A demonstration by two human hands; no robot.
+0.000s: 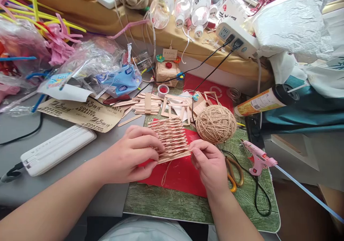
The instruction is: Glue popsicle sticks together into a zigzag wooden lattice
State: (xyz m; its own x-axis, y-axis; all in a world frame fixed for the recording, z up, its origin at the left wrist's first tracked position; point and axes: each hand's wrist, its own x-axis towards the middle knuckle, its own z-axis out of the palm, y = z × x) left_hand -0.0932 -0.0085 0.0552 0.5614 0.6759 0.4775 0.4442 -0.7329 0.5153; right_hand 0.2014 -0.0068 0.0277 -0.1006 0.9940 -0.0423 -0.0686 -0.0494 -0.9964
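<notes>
1. Open red sheet (182, 176) in front of the twine ball (215, 123), between the 2 hands.
2. Right of the twine ball: scissors (234, 173), glue gun (257, 158) and black cord (259, 194) blocking.
3. Behind the twine ball: loose wooden sticks (146, 104), crowded.
4. Far left of the twine ball: bare grey table (16, 130) beyond the white case (57, 149).

A single head-worn view looks forward and steeply down from just above and behind the hands, close enough that both forearms enter from the bottom edge. The left hand (129, 155) and right hand (208, 164) sit slightly below the centre. Beyond them the worktop (166, 201) runs up to a cluttered ledge at the top edge; its left and right sides curve away with wide-angle distortion.
</notes>
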